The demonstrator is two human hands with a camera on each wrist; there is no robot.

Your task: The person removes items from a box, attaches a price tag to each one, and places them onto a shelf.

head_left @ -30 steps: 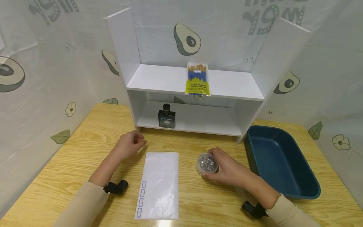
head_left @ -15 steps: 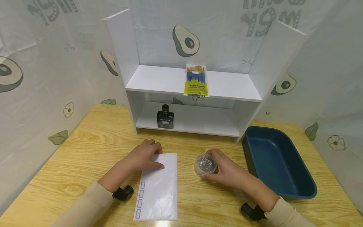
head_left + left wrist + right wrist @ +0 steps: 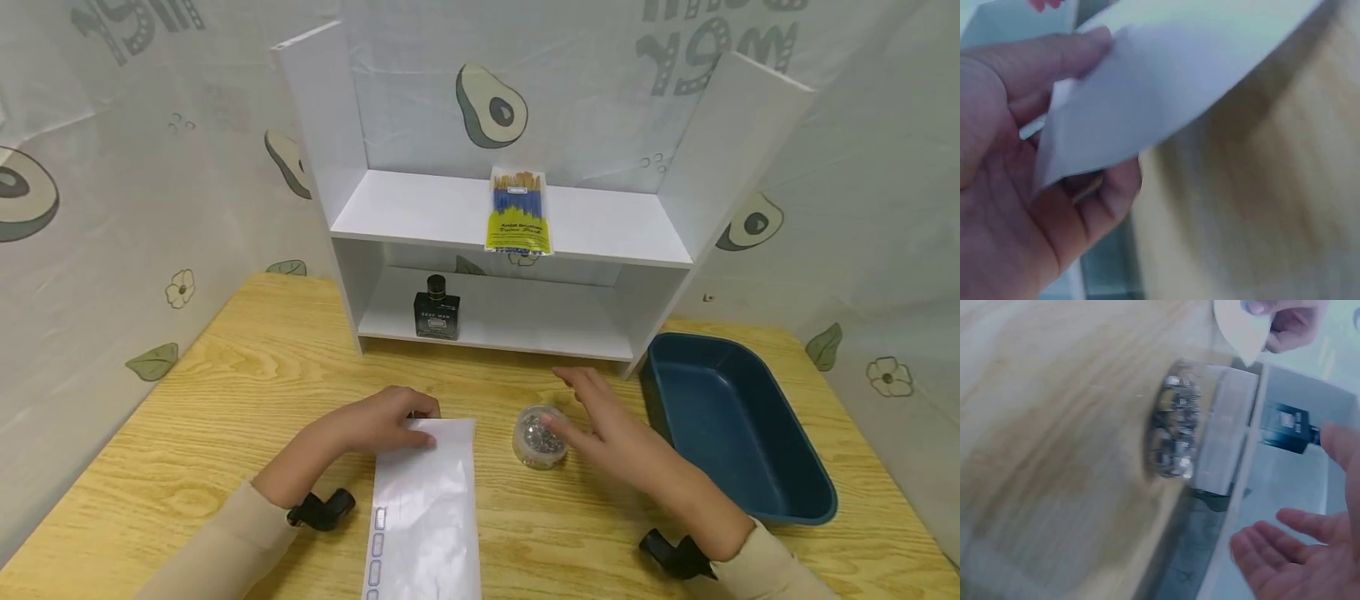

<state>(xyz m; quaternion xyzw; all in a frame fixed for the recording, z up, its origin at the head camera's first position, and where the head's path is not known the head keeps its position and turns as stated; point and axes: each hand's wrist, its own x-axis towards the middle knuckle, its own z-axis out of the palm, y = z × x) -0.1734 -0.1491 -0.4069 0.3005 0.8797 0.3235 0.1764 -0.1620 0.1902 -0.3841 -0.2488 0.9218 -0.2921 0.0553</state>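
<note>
My left hand [image 3: 378, 421] pinches the upper left part of a white sheet of paper [image 3: 431, 512], which has several small blue-outlined boxes along its left edge. In the left wrist view the thumb lies on top of the paper [image 3: 1141, 100], the fingers are beneath it, and the held end curves up off the table. A round clear tub [image 3: 540, 454] of shiny silvery bits stands on the table right of the paper. Beside it is my right hand [image 3: 622, 437], fingers spread and holding nothing. The right wrist view shows a gap between this hand and the tub [image 3: 1175, 434].
A white two-level shelf [image 3: 592, 225] stands behind the hands. A dark perfume bottle [image 3: 437, 315] is on its lower level, and a pack of artist brushes [image 3: 519, 212] lies on the upper one. The dark blue basin [image 3: 738, 425] sits to the right, close to my right forearm.
My left hand has moved right onto the paper, gripped it, lifted its far end and drawn it nearer. My right hand has let go of the tub and spread its fingers.
</note>
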